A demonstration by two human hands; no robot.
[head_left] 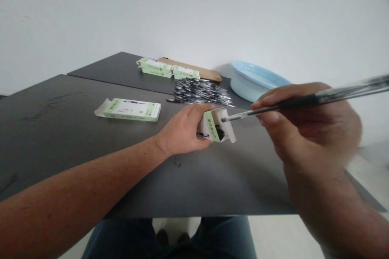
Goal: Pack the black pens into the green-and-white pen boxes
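Observation:
My left hand (185, 129) is wrapped round a small green-and-white pen box (210, 126), whose open end faces right with its flap out. Dark pen ends show inside that opening. Between the fingers and thumb of my right hand (313, 125) is a clear pen with a black grip (298, 102), lying almost level. Its left tip meets the box mouth in the picture; whether it touches the box I cannot tell. Behind the left hand lies a loose pile of black and clear pens (200, 91).
Another pen box (132, 109) lies flat at the left, its end flap out. Several stacked pen boxes (156, 67) stand farther back, before a brown cardboard piece (197, 69). A light blue basin (252, 83) sits behind the right hand. The dark table (194, 186) ends near my legs.

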